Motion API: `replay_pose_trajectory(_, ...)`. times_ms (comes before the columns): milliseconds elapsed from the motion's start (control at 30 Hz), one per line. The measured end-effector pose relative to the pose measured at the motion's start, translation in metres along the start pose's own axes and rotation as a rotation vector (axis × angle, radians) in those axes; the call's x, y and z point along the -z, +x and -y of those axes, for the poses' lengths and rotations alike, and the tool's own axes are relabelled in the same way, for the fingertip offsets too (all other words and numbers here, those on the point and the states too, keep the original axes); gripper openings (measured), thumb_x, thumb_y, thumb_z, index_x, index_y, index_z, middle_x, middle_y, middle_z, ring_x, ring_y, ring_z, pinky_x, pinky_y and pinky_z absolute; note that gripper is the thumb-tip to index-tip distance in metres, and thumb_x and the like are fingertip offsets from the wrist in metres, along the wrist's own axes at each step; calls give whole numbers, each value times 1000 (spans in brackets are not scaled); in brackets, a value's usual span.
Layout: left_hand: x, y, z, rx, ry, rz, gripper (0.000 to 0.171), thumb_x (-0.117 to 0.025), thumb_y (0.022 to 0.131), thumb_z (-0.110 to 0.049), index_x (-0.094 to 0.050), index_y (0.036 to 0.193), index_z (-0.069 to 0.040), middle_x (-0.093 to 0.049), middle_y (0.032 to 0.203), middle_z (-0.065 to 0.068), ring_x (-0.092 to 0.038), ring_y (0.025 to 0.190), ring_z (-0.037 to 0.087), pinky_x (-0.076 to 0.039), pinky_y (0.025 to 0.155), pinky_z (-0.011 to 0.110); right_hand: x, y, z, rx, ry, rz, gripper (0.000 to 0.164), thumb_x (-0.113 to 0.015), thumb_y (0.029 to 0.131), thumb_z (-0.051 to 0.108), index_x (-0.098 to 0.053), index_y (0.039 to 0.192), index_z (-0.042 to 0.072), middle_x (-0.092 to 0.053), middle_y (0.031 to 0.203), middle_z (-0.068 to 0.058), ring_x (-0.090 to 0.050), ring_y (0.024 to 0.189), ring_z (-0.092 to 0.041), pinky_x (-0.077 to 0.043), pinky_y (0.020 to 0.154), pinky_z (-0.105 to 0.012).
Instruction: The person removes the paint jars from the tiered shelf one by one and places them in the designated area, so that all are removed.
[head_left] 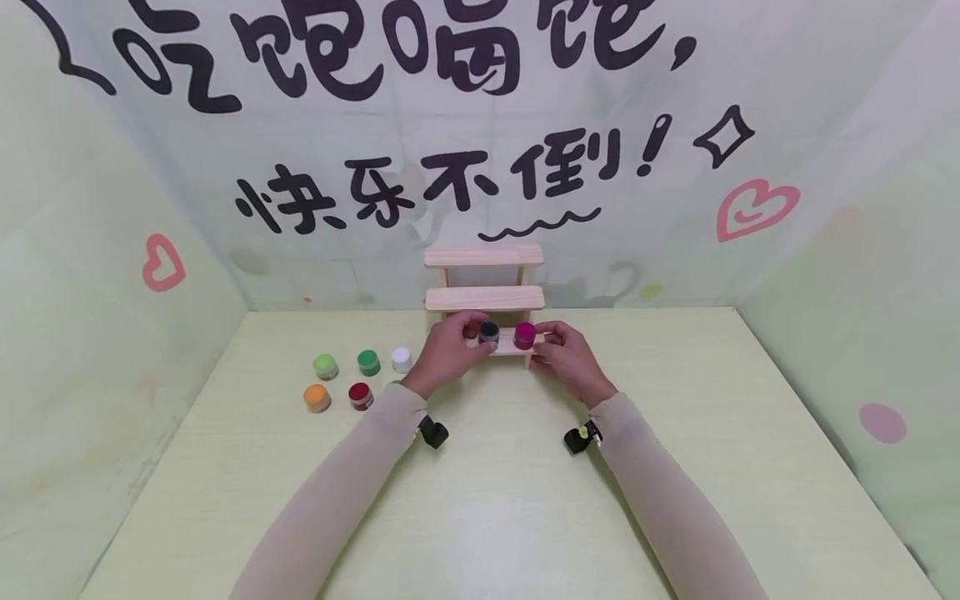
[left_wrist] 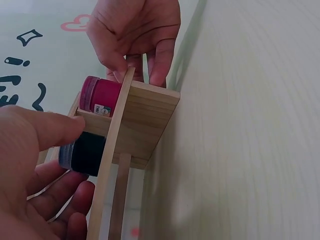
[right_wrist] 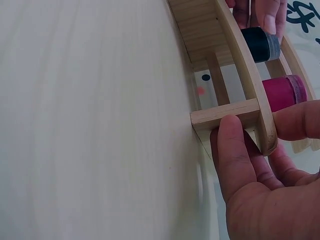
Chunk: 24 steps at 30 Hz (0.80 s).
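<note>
A three-step wooden rack (head_left: 484, 298) stands at the back of the table. On its lowest step sit a dark paint jar (head_left: 489, 332) and, just to the right, a magenta paint jar (head_left: 525, 336). My left hand (head_left: 448, 348) holds the dark jar, thumb on one side and fingers curled round the other, as the left wrist view shows. With my right hand (head_left: 572, 357) I grip the right end of the lowest step. One fingertip lies over the board beside the magenta jar (right_wrist: 281, 94), while other fingers press the rack's leg (right_wrist: 225, 114) below.
Left of my hands, light green (head_left: 326, 367), green (head_left: 368, 362), white (head_left: 402, 360), orange (head_left: 317, 398) and dark red (head_left: 361, 396) jars stand on the table (head_left: 487, 517). My left forearm partly hides another jar. A printed cloth (head_left: 375, 275) hangs right behind the rack.
</note>
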<state>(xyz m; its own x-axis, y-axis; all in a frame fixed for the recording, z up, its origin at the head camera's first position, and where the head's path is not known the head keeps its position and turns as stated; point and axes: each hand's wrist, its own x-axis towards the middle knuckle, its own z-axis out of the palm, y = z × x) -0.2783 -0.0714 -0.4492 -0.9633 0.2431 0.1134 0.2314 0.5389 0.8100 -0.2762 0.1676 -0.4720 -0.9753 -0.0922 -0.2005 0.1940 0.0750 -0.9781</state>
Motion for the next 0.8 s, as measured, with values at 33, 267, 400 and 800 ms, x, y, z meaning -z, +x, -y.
replay_pose_trajectory(33,0,0,0,-3,4,-3,47,-82,93,-23,-66,136,-13,-71,122,7,-65,113,25,-56,101,41,0,0,0,0,-1,1,39,-59,101,3,-55,140,3,-48,105,-7,-60,96,-19,-64,91,-32)
replay_pose_trajectory(267,0,-1,-1,2,-7,-16,39,-81,94,-22,-69,131,-15,-71,118,6,-64,109,24,-56,97,40,0,0,0,-5,-11,-7,38,-59,101,3,-56,139,3,-48,105,-7,-59,96,-19,-64,90,-31)
replay_pose_trajectory(400,0,-1,0,15,-23,-9,37,-82,94,-23,-69,128,-15,-71,117,6,-65,109,23,-57,97,40,0,-1,0,-1,-4,-4,39,-59,101,3,-56,139,3,-48,105,-7,-59,96,-19,-64,90,-32)
replay_pose_trajectory(800,4,-3,1,42,-58,12,35,-83,92,-26,-69,124,-17,-72,117,2,-67,111,22,-58,101,42,0,1,-1,6,-4,-6,38,-59,101,3,-57,139,2,-47,104,-7,-59,96,-19,-64,89,-32)
